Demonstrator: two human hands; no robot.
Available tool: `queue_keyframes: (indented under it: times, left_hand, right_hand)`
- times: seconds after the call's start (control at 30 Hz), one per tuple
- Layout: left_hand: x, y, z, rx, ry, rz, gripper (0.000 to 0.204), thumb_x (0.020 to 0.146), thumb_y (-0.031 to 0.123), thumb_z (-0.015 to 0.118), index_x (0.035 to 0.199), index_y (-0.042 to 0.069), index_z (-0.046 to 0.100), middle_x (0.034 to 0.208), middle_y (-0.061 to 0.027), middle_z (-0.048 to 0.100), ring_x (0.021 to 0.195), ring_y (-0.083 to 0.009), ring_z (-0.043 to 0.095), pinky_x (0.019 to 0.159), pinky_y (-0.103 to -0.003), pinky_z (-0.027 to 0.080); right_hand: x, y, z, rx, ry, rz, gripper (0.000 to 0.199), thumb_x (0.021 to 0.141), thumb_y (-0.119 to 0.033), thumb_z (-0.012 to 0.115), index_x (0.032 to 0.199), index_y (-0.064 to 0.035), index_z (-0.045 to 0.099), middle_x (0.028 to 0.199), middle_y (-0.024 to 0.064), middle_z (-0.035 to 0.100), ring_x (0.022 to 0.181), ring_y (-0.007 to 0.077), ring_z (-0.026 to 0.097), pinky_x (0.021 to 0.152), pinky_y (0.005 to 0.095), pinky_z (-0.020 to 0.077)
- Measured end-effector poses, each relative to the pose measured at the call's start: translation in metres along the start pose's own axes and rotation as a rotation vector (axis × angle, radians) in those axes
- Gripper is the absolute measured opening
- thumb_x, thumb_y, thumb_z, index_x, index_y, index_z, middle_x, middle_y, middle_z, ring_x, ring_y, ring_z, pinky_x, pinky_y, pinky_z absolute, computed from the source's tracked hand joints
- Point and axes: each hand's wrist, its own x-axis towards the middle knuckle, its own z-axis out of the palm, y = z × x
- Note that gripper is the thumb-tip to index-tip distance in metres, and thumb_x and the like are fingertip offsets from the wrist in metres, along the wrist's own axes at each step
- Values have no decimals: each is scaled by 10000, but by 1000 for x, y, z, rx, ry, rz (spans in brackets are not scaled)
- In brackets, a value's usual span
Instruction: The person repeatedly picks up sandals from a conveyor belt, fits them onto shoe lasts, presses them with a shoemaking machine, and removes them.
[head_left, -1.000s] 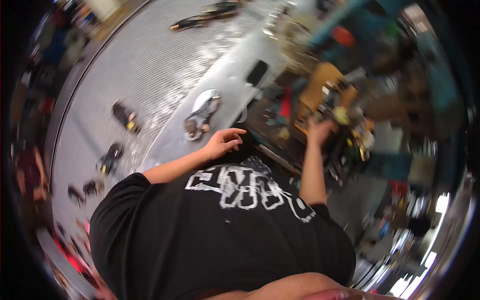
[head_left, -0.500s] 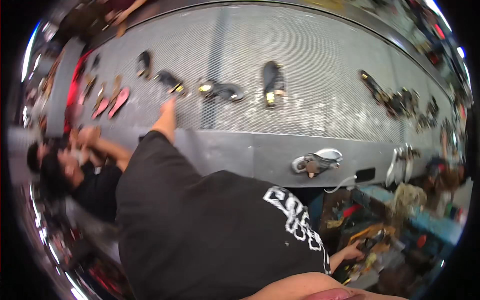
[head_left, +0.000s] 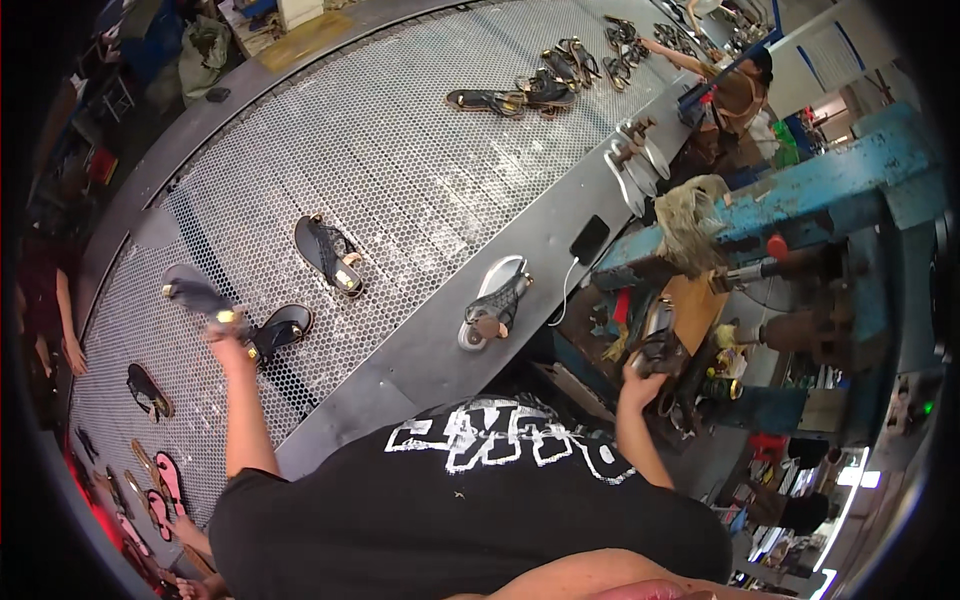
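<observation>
Our left hand [head_left: 226, 338] reached out over the perforated metal belt [head_left: 420, 170], its fingers closed around a dark sandal [head_left: 196, 296] held just above the mesh. Just beside that hand, toward our body, a second dark sandal [head_left: 282, 325] lay flat on the belt. Farther along the belt from it, a third dark sandal [head_left: 328, 254] with a pale buckle lay on its own, and well beyond that a cluster of dark sandals [head_left: 520, 95] sat near the belt's far end.

On the plain grey rim [head_left: 440, 340] of the belt, on the side nearest our chest, a shoe form with a grey strapped upper [head_left: 493, 305] rested. Past it on the same rim lay a flat black rectangular phone [head_left: 589, 239] with a white cable, and farther still two more pale forms [head_left: 632, 158].

Our right hand [head_left: 642, 375] was off the belt, down at the blue machine [head_left: 800, 210]; its fingers curled over a dark part [head_left: 660, 345] there, though we could not tell how firmly they gripped. A red round knob [head_left: 777, 246] stood out on the machine's blue arm, and a frayed tan rag [head_left: 690, 215] hung over its near end.

At the belt's far end another person [head_left: 735, 85] reached a hand toward the sandals. On the opposite edge from our chest, another person's arm [head_left: 65, 320] hung by the belt.
</observation>
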Motion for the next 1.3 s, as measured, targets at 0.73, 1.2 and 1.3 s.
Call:
queue_keyframes:
  times: [0.73,1.2,1.3]
  left_hand:
    - [-467,-90,449,97,-1395,-288,256,887,216,549,1053,22,556,999,-104,633,926,-207,612,872,-338,477]
    - [-451,-33,401,378,-1654,-295,416,895,135,635,1286,64,510,816,-21,593,682,-90,558,628,-253,488]
    - [-341,-50,319,563,-1167,50,369,846,105,653,1210,92,591,834,-16,607,734,-74,548,673,-249,479]
  right_hand:
    - [-47,-91,-71,615,-586,94,667,664,-13,701,1275,-13,432,1253,101,527,1159,192,503,1013,327,370]
    - [116,49,-1,-245,-9,17,866,619,-215,802,1294,64,338,1213,308,492,1149,439,482,968,434,398]
    - [123,41,-4,-281,-58,170,805,643,-252,827,1238,62,386,1237,267,483,1173,410,469,1005,414,380]
